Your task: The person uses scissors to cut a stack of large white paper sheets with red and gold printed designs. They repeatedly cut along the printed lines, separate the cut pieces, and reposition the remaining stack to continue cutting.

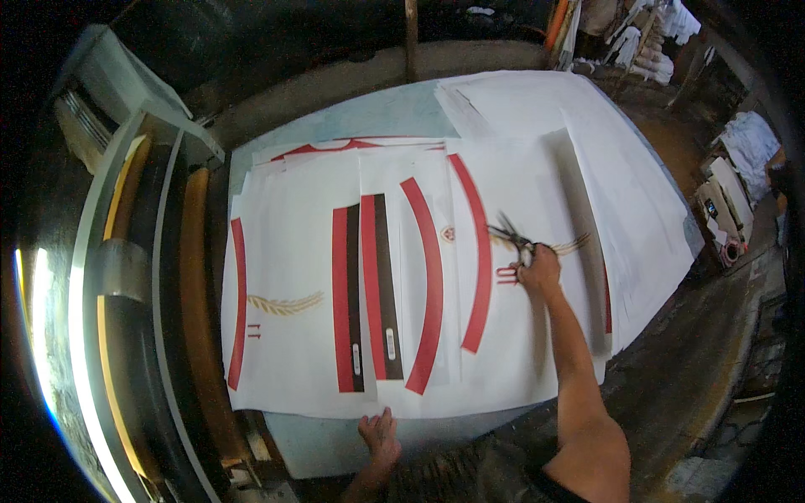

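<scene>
A large white printed sheet (289, 251) lies across the table, marked with red and dark bands, curved red strips and gold leaf-like sprigs. My right hand (541, 270) is closed around dark-handled scissors (508, 230) over the right part of the sheet. The blades point away to the upper left and look spread apart. My left hand (380, 438) is by the sheet's near edge, fingers a little apart, with its fingertips at the paper. Nothing shows in it. A curved red strip (478, 260) runs just left of the scissors.
More white sheets (646, 243) are spread over the right and far end of the pale blue table (335, 444). At the left stands a long machine with dark and brown rollers (201, 318). White cloth (749, 142) and small items are piled at the far right.
</scene>
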`<state>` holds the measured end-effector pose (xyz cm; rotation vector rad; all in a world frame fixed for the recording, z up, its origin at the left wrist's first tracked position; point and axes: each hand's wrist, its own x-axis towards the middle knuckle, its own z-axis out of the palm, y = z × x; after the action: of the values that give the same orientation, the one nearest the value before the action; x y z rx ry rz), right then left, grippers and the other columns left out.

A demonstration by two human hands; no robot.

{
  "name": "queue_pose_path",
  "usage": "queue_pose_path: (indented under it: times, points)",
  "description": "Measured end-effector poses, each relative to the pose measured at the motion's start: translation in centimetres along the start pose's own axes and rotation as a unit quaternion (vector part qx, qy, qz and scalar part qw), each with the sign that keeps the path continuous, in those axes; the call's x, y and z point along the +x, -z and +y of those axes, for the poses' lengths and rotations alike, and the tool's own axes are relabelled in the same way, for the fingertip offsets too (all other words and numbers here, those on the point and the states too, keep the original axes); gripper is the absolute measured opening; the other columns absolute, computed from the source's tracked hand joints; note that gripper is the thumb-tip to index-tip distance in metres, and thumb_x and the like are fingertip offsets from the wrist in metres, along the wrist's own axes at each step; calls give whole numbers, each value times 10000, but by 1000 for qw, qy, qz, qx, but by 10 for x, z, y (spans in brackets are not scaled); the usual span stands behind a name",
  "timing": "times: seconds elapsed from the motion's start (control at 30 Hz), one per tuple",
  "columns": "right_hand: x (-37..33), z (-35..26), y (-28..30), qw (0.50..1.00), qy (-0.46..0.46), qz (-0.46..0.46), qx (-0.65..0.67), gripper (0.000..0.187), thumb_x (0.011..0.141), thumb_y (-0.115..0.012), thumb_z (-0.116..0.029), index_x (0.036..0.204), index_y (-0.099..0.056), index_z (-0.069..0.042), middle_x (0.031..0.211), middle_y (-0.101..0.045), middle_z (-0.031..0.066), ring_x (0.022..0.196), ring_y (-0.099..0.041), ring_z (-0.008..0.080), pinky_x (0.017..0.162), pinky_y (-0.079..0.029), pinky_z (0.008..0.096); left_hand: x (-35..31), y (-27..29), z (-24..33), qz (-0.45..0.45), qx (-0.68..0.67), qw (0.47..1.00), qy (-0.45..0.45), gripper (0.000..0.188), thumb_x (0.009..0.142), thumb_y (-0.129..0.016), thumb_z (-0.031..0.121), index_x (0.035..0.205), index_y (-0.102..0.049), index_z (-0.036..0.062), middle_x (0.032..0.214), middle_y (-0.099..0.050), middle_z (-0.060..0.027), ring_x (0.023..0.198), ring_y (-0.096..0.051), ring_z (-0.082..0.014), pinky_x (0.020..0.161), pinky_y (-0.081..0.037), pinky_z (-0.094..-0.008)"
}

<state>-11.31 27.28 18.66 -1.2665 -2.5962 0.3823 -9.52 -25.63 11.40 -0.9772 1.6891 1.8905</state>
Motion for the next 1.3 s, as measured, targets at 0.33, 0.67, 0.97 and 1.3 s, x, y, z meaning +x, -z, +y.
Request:
queue_pose_path:
  times: [0.33,0.67,0.97,1.3]
  points:
    - [-167,0,33,976,28,-135,170,572,702,-799,-436,947,-602,42,786,-630,182,737,-626,254,675,-497,391,-12,5,-2,-114,-136,976,125,679,851,-636,24,1372,-201,56,1288,-415,-143,1213,-427,-261,1059,-328,-428]
    - [-461,-43,33,766,-51,-543,342,669,862,-566,-614,966,-614,45,770,-604,81,683,-563,159,635,-475,355,-24,-11,28,-175,-144,963,149,302,903,-641,207,1152,-508,101,1133,-549,-48,1020,-527,-184,922,-416,-353]
    - [-487,-141,-23,576,-226,-440,651,631,890,-497,-620,920,-551,8,701,-548,79,598,-578,208,587,-479,356,-6,-16,29,-236,-132,958,91,294,863,-674,101,1130,-553,112,1041,-597,-17,909,-568,-146,747,-474,-295]
    - [-482,-190,-18,702,-221,-346,582,525,938,-525,-500,750,-578,-13,600,-539,45,468,-546,156,440,-451,311,-6,-11,27,-249,-71,965,29,313,849,-685,55,1133,-560,102,1022,-604,-25,843,-579,-155,673,-475,-285]
